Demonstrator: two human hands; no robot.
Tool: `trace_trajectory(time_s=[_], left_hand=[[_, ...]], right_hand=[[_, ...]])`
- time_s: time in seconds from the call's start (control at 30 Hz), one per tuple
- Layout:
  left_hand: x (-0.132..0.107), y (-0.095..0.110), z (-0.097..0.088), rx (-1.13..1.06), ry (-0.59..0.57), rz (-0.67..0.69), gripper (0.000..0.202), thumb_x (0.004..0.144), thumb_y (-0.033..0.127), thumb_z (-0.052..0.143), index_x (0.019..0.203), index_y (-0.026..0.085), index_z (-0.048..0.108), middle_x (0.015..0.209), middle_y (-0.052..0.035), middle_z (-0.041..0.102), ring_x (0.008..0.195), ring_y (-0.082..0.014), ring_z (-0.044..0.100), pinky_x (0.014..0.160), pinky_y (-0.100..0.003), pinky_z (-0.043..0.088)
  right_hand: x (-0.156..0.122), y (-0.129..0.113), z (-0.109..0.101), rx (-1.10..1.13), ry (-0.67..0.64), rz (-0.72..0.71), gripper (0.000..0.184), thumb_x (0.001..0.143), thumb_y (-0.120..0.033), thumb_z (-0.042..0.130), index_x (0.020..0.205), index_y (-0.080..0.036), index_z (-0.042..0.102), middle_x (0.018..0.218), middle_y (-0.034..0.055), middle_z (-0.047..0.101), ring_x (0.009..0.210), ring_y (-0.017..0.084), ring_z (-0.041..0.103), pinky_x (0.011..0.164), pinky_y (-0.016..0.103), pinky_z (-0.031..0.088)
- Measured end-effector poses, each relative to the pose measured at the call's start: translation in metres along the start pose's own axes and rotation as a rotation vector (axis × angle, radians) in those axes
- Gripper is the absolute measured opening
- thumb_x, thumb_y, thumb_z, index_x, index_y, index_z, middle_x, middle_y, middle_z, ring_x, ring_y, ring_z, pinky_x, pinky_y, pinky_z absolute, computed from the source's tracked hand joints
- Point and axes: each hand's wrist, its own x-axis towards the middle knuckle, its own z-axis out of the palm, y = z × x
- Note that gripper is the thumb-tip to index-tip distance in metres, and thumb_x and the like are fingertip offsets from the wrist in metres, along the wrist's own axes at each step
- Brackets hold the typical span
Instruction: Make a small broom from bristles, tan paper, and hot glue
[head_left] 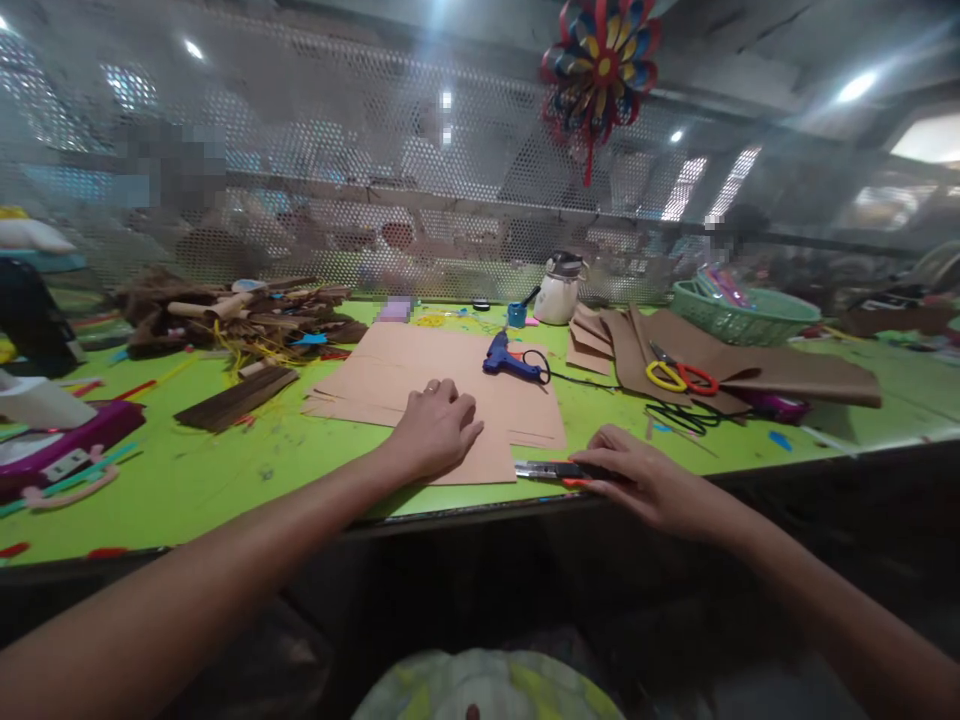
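My left hand (441, 430) rests on a stack of brown cardboard sheets (405, 360), its fingers slightly bent and spread on the top piece. A ring shows on one finger. At the table's front edge, my right hand (637, 475) is closed around a utility knife (551, 470) with a black and orange handle. The knife's metal front end points left and meets the right corner of the front cardboard piece. Whether it touches that corner I cannot tell. Beyond my hands, a blue glue gun (514, 362) lies on the cardboard.
Scissors (684, 377) with yellow and orange handles lie on brown paper (810, 375) at right, near a green basket (750, 312). A white jug (559, 292) stands at the back. Brown scraps (247, 310) pile up at left, and a purple power strip (67, 450) sits at far left.
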Motion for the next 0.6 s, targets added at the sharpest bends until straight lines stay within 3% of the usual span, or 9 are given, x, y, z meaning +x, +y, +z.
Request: trace_trajectory(time_s=[0.3, 0.6], left_hand=[[-0.005, 0.013, -0.011, 0.071, -0.05, 0.091, 0.039, 0.089, 0.05, 0.037, 0.101, 0.02, 0.058, 0.1, -0.0125, 0.054, 0.094, -0.0304, 0.047, 0.075, -0.042, 0.038], [-0.001, 0.004, -0.008, -0.003, -0.069, 0.253, 0.034, 0.092, 0.043, 0.035, 0.098, 0.022, 0.06, 0.093, -0.0084, 0.054, 0.095, -0.0258, 0.045, 0.09, -0.04, 0.033]], right_hand=[[-0.016, -0.009, 0.002, 0.008, -0.01, -0.013, 0.034, 0.094, -0.03, 0.044, 0.126, -0.025, 0.055, 0.101, 0.0107, 0.054, 0.091, 0.021, 0.053, 0.081, 0.036, 0.047], [-0.022, -0.016, 0.008, 0.008, 0.027, -0.026, 0.034, 0.094, -0.026, 0.043, 0.126, -0.024, 0.054, 0.098, 0.0111, 0.053, 0.09, 0.021, 0.053, 0.08, 0.037, 0.049]])
